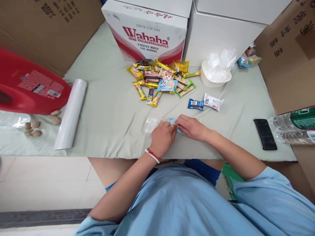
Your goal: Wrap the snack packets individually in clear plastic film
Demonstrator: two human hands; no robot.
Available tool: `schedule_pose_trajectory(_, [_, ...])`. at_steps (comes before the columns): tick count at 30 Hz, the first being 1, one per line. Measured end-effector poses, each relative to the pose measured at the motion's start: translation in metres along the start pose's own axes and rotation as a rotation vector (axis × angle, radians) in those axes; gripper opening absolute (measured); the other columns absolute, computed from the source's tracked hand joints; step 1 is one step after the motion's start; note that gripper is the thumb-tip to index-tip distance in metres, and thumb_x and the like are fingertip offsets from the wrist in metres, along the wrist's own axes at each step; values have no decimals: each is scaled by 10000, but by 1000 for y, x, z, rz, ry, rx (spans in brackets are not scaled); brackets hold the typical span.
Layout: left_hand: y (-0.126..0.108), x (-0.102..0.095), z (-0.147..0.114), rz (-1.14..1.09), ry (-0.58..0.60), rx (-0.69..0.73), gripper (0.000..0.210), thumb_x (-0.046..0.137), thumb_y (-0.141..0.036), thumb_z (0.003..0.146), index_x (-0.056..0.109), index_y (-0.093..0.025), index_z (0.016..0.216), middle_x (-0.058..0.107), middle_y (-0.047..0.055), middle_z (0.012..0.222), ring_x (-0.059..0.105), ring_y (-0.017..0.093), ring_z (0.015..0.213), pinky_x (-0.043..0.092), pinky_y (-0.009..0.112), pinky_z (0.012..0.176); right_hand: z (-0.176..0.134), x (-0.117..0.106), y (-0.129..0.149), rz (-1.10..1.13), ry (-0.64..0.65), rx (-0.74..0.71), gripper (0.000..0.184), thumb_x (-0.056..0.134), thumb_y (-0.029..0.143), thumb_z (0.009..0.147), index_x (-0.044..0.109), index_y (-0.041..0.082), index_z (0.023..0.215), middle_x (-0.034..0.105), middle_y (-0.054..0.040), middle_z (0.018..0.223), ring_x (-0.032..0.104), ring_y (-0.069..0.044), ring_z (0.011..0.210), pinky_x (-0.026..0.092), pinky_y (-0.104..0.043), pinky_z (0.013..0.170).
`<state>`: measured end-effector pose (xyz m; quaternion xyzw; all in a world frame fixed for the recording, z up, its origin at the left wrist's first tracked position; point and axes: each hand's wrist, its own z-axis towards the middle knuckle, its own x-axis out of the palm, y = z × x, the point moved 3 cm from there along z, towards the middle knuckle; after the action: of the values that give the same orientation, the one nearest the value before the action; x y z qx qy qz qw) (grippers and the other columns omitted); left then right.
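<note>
Close together near the table's front edge, my two hands work over a light blue snack packet (171, 120) and a crinkled clear plastic bag (152, 124). My left hand (163, 137) is closed, its fingers bent down on the bag beside the packet. The fingertips of my right hand (190, 127) pinch at the packet's right part. Both hands cover much of the packet, and I cannot tell whether it lies inside the bag. Beyond them are a dark blue snack packet (196, 104) and a white snack packet (213, 102), side by side.
A heap of wrapped snacks (167, 86) lies before a Wahaha carton (150, 36). A white bowl (215, 78) holds clear plastic bags. To the left are a white roll (71, 114), walnuts (36, 132) and a red jug (31, 82); to the right, a phone (265, 134) and bottles (285, 124).
</note>
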<state>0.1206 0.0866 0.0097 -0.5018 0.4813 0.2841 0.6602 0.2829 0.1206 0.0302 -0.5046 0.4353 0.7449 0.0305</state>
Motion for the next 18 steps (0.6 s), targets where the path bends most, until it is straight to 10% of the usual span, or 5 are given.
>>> schedule_pose_trajectory(4, [17,-4,3,-325,30,15,266,528,-273,994,784,-209,967,754,91,909,672,257,914,529,396,871,-11,18,-6,71,-81,39,130,432,196,1045,550,228,1001,591,-64,971,563,-205,871,473,-309,797])
schedule_pose_trajectory(10, [67,-21,0,-951,-185,-406,271,679,-390,811,797,-192,954,721,12,757,629,176,718,495,311,718,-10,26,-11,-17,-22,81,338,435,148,1045,617,221,1320,603,-75,1056,574,-200,865,473,-300,784])
schedule_pose_trajectory(14, [97,-30,5,-849,-492,-612,264,580,-391,851,706,-175,933,640,-13,769,565,137,724,428,282,657,-12,29,-10,-11,63,62,428,449,64,994,711,267,1265,570,-52,1086,549,-179,898,460,-277,811])
schedule_pose_trajectory(18, [102,-28,20,-728,-421,-639,426,515,-576,964,664,-184,1042,711,47,976,644,201,949,487,326,820,-12,27,-5,10,92,43,408,469,68,977,766,253,1186,545,-61,1074,520,-186,891,465,-299,812])
